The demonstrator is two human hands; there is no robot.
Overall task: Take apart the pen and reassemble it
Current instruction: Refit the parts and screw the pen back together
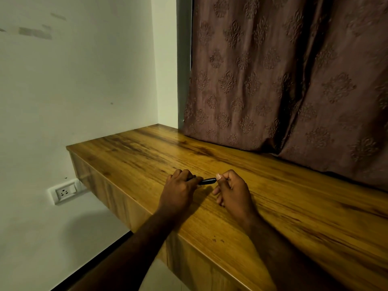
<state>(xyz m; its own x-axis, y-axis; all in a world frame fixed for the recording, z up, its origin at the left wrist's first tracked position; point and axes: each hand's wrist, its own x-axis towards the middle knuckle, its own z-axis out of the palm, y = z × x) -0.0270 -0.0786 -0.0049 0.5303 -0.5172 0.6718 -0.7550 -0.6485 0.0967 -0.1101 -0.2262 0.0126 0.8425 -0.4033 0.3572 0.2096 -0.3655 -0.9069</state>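
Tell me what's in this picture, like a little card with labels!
place: wooden desk beside a wall
pen: dark, held over the desk between both hands
left hand: grips one end
right hand: pinches the other end
behind: patterned curtain
on wall: socket
pen apart yet: cannot tell

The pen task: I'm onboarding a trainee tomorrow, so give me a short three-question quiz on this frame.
1. What holds the pen? A one hand only; B both hands; C neither.
2. True or false: the pen lies untouched on the desk.
3. Fill in: the white wall fitting below the desk's left end is a ____.
Key: 1 B, the left hand and the right hand each grip an end; 2 false; 3 socket.
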